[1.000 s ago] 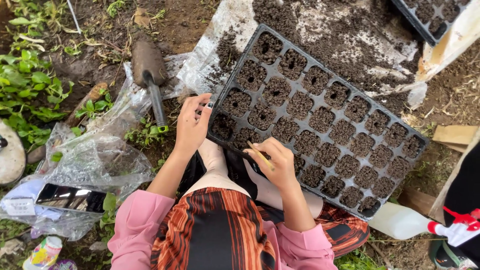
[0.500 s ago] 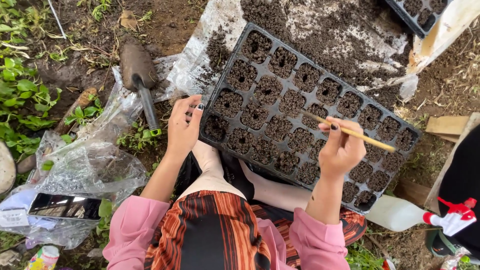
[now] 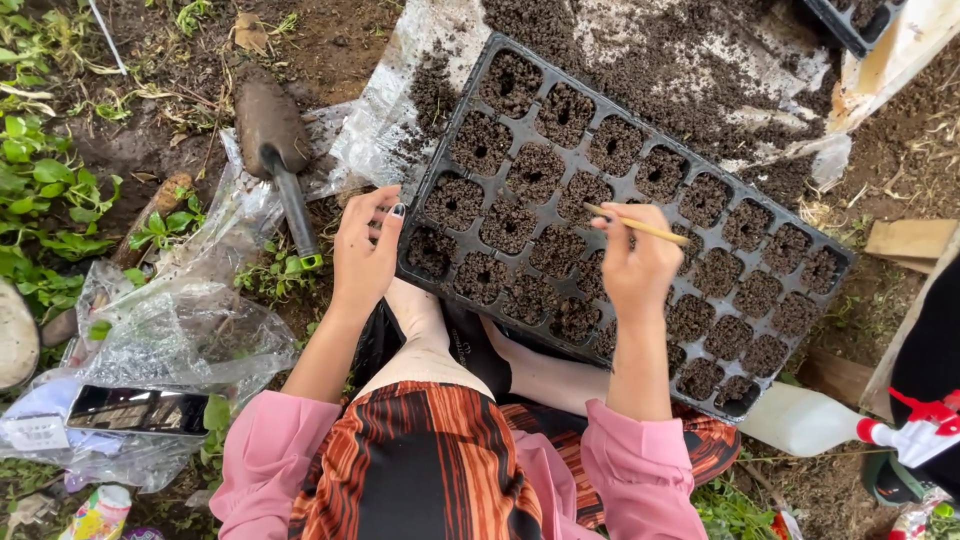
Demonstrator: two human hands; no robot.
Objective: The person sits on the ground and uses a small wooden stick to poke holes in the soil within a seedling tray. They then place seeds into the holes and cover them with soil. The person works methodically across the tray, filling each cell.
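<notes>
— Fingers of our right hand (image 3: pixel 638 268) are pinched round a thin wooden stick (image 3: pixel 640 227), which lies nearly level and points towards nine o'clock over the tray.

— And our left hand (image 3: pixel 365 257)?

— Fingers curled loosely, thumb and fingertips drawn close together at the tray's nine o'clock edge. We cannot tell whether anything sits between them.

— Where's the tray?

— Black seedling tray (image 3: pixel 560 140) rests tilted across our knees, running from eleven o'clock down to four o'clock, every cell packed with dark soil, most with a small hole in the middle. Our stick hovers over the middle rows.

— Around us?

— Muddy trowel (image 3: pixel 275 150) on the ground at ten o'clock, well apart from our left hand. Crumpled clear plastic (image 3: pixel 170 340) at eight o'clock. Loose soil heaped on a sheet (image 3: pixel 690 70) at twelve, and a white bottle (image 3: pixel 800 420) at four o'clock, just beside the tray's low corner.
</notes>
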